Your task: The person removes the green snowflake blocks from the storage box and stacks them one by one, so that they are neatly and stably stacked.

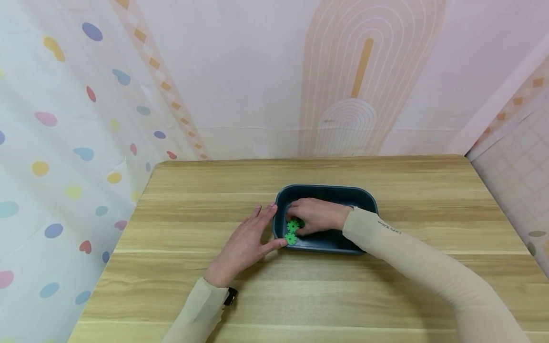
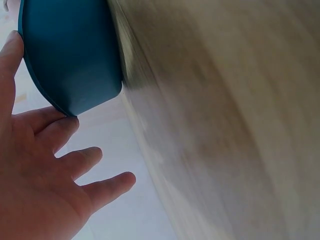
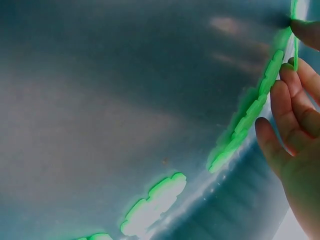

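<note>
A dark blue-green bin stands on the table. My left hand rests at its left end, fingers spread, thumb at the front corner. In the left wrist view, the thumb and foremost fingers touch the rim of the bin, while the other fingers stay free. My right hand reaches down inside. Between thumb and index finger it pinches a thin green notched disc, seen edge-on in the right wrist view. Other green discs lie on the bin floor beside the hand. The right forearm hides part of the bin's right side.
The wood-grain table extends around the bin on all sides. A patterned cloth hangs behind the table's back edge, and a dotted one hangs along the left.
</note>
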Tool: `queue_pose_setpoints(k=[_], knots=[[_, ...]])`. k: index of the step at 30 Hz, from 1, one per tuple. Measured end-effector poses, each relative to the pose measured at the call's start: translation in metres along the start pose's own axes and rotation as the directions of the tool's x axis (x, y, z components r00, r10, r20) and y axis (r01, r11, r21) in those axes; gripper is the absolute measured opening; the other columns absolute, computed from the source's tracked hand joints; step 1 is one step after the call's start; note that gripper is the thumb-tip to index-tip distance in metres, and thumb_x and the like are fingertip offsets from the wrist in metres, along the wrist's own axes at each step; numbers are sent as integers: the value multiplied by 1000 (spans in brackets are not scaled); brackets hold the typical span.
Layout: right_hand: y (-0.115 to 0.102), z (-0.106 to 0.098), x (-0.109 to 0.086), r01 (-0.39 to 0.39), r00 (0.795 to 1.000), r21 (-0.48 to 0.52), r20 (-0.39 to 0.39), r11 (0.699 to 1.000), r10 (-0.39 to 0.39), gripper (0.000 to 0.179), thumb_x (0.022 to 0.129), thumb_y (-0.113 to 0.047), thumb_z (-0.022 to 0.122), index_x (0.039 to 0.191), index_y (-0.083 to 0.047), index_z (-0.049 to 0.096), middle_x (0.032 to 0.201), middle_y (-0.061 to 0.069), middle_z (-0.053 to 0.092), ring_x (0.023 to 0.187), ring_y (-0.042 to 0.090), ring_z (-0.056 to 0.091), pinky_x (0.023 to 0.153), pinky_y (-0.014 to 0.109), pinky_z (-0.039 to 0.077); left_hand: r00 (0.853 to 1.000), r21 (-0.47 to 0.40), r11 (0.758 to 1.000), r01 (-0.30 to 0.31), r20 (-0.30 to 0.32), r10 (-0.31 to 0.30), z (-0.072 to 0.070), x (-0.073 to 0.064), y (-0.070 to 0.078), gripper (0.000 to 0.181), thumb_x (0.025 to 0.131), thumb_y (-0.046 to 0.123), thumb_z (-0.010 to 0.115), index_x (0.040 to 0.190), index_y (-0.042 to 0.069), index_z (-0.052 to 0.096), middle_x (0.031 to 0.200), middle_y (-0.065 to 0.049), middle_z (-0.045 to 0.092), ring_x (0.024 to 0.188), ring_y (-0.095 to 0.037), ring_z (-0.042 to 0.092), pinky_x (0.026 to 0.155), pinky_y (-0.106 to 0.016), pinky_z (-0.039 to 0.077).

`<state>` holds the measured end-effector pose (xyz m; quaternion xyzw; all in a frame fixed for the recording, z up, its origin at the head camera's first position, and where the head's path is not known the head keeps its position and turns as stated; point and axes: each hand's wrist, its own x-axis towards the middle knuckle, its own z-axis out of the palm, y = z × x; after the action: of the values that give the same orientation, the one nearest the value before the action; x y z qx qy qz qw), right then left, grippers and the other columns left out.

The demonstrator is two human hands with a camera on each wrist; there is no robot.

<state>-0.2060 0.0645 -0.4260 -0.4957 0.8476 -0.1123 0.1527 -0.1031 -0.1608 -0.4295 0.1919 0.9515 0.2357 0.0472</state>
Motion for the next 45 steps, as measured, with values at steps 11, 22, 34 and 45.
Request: queue_pose_setpoints(k=[11, 22, 34, 45], knots=[[3, -5, -5, 16, 1000, 56, -28, 998, -14, 32, 94, -27, 79, 123, -14, 73, 117, -2, 67, 105, 13, 58, 101, 35, 51, 1000, -10, 1000, -2, 6, 2, -1, -1, 1, 92, 96, 58, 67, 164, 11, 28, 168, -7, 29, 156, -37, 21, 121, -61, 29], [5, -22, -17, -19, 997, 101, -74, 995, 27, 36, 95, -30, 78, 127, -14, 73, 115, -3, 63, 104, 13, 57, 100, 36, 51, 1000, -18, 1000, 4, 3, -4, -1, 0, 1, 92, 95, 58, 67, 164, 11, 30, 168, -6, 30, 156, -37, 21, 119, -61, 30], [2, -39, -35, -43, 989, 196, -129, 980, 70, 39, 95, -28, 78, 131, -13, 71, 121, -3, 64, 108, 16, 62, 98, 36, 53, 1000, 57, 998, -12, -20, 13, 0, 3, 0, 91, 94, 59, 68, 163, 10, 33, 167, -8, 34, 155, -37, 23, 119, -66, 27], [-4, -59, -57, -18, 971, 216, -230, 976, 69, 38, 93, -28, 80, 127, -13, 73, 116, -2, 65, 103, 16, 61, 95, 36, 55, 999, 85, 996, -36, -28, 38, -6, 6, -3, 92, 92, 64, 69, 160, 9, 39, 166, -10, 36, 156, -35, 23, 119, -69, 23]])
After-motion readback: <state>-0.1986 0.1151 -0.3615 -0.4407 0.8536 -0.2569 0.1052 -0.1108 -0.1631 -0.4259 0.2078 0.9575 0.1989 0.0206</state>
